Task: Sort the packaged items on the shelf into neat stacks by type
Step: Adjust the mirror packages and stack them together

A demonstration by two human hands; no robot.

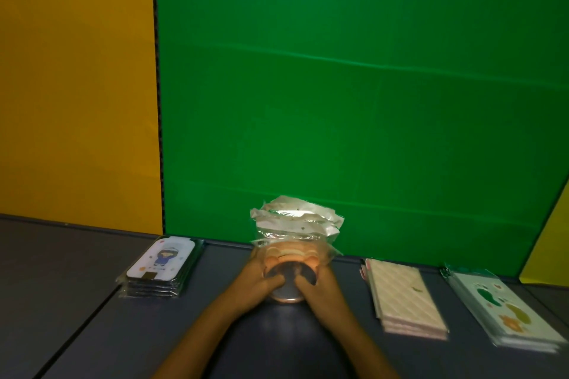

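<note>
both hands, left hand (257, 281) and right hand (318, 284), gripping upright packets (294, 243) at 6 o'clock, cartoon stack (160, 268) at 8, pink stack (406, 298) and green stack (505, 311) at 4

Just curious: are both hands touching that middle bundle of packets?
Touching. The head view shows the left hand and right hand gripping the middle bundle.

left hand (257, 281) — bare, no glove, ring or watch showing | right hand (320, 286) — bare likewise | forearms behind the grip — uncovered to the frame's lower edge, no sleeve or cuff in sight
</note>
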